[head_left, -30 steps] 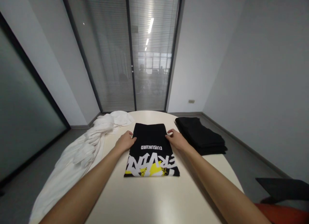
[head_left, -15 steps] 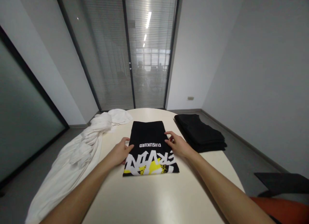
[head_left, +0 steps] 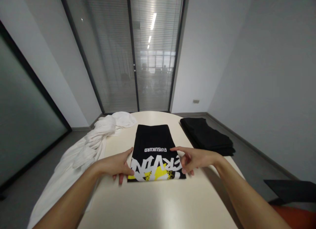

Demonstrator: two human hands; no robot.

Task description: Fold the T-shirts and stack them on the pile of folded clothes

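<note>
A black T-shirt (head_left: pixel 153 136) lies folded into a flat rectangle on the table, with white lettering and a yellow patch printed on its near half. At its near left edge is my left hand (head_left: pixel 118 164), its fingers apart and one fingertip resting on the printed cloth. My right hand (head_left: pixel 195 158) touches the right edge; the forefinger stretches over the fabric near the small lettering, and the thumb is at the near right corner. Both hands have spread fingers and neither grips the cloth.
A rumpled heap of white cloth (head_left: pixel 81 159) covers the table's left side and hangs over its edge. Folded black garments (head_left: pixel 208 135) are stacked at the right edge of the pale table (head_left: pixel 148 206). An orange and black chair (head_left: pixel 293 191) stands at the lower right.
Both hands have slid toward me along the shirt's sides, down to its printed near part. My right forefinger has straightened across the cloth. The shirt stays folded in place.
</note>
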